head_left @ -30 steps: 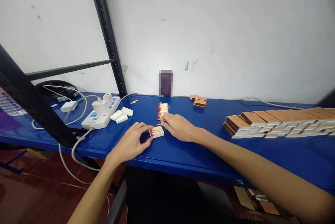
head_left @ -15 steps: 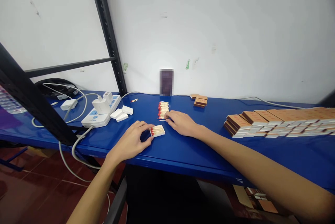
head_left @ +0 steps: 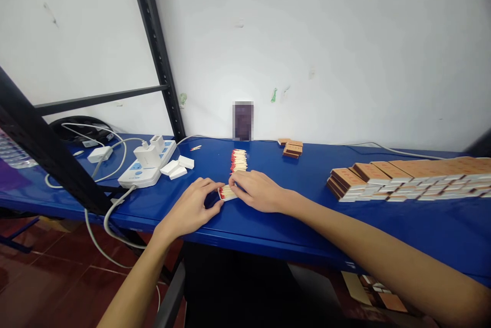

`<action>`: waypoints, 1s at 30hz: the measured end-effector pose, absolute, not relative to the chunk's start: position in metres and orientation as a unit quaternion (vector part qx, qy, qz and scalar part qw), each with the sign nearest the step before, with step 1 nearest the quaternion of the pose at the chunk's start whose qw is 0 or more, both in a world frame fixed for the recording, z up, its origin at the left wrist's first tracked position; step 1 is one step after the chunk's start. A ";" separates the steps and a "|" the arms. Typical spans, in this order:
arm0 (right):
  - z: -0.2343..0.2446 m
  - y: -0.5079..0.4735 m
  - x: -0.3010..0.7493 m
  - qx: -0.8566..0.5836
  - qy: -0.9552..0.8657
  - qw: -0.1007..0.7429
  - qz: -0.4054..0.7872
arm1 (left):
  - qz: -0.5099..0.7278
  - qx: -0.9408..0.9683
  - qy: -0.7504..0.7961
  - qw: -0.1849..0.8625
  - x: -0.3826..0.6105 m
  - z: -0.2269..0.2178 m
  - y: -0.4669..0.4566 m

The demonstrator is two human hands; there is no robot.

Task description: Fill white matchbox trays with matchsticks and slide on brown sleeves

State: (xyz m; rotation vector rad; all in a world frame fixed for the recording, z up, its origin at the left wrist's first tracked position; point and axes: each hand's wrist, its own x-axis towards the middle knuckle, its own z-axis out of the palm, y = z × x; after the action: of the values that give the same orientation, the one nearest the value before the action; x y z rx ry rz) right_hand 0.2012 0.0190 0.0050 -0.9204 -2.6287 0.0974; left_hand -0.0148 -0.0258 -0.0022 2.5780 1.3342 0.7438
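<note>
Lying crosswise, matchbox tray [head_left: 226,193] points red heads toward left hand [head_left: 192,209].

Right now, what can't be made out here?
Head view only.
Small white tray of red-tipped matches: mostly under the right hand; fill level hidden.
Right hand's fingers: curled down, so any match held is hidden.
Left hand: touching or gripping the tray, unclear.
Dark upright rectangle at the wall: blurred out.
Long row of brown-topped matchboxes: print too small, cut by right edge.
</note>
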 end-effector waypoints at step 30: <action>-0.003 0.043 0.208 -0.437 -0.874 0.207 0.044 | 0.239 0.856 0.452 0.073 -0.015 -0.003 -0.024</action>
State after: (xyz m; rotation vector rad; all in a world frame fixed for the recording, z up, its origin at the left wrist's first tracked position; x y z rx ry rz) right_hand 0.2077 0.0431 -0.0027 -1.2170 -2.4336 0.1237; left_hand -0.0153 -0.0244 -0.0029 2.5712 1.3588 0.7186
